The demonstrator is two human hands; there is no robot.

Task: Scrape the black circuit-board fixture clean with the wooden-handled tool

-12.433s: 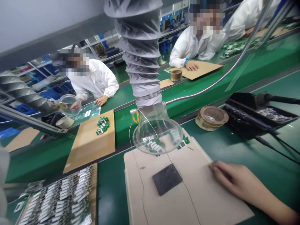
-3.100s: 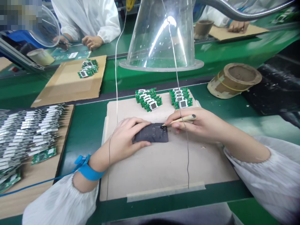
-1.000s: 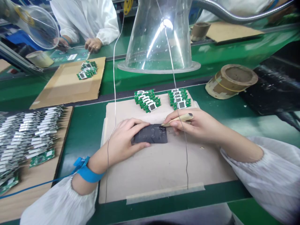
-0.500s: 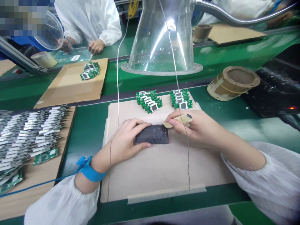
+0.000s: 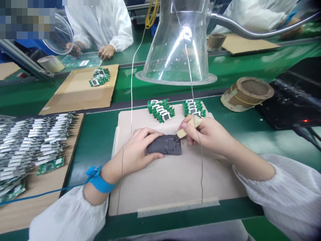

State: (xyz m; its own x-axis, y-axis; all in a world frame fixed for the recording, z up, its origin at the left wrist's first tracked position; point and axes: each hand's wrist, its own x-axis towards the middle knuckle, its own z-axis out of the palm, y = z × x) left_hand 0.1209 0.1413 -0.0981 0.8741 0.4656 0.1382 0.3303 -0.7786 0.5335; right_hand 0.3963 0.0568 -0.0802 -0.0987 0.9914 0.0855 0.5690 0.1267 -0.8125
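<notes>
Left hand (image 5: 136, 150) pinning dark jig (image 5: 164, 149) on beige mat (image 5: 173, 180), right hand (image 5: 209, 134) gripping wooden stick (image 5: 188, 125) at its edge

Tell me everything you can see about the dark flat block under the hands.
The dark block is a flat, near-black rectangular slab, matte and scuffed, with shallow recesses in its top. It lies flat, long side across, on the beige mat, near the mat's middle. The left hand grips its left end, fingers along the far edge and thumb on the near edge. The tip of a wooden stick, held in the right hand, touches its far right corner.
</notes>
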